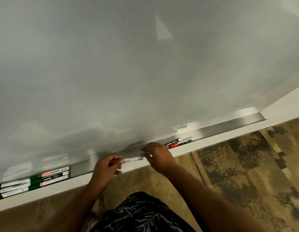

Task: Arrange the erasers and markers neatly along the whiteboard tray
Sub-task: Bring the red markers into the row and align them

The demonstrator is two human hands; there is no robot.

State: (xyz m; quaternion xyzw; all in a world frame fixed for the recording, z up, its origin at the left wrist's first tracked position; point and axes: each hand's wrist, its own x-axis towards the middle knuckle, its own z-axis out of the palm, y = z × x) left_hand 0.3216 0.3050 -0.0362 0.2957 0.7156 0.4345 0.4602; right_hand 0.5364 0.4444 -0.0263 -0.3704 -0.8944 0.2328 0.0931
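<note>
At lower centre, a red-capped marker (128, 160) is gripped by the left hand (107, 166) just above the tray (229, 129); the right hand (158, 156) seemingly pinches its other end. It should be laid flat, parallel to the tray.

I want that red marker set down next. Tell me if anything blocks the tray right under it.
Nothing visible does. The red marker, held by the left hand with the right hand at its other end, hovers over a bare stretch of tray. The green markers lie off to the left, the other markers to the right.
</note>
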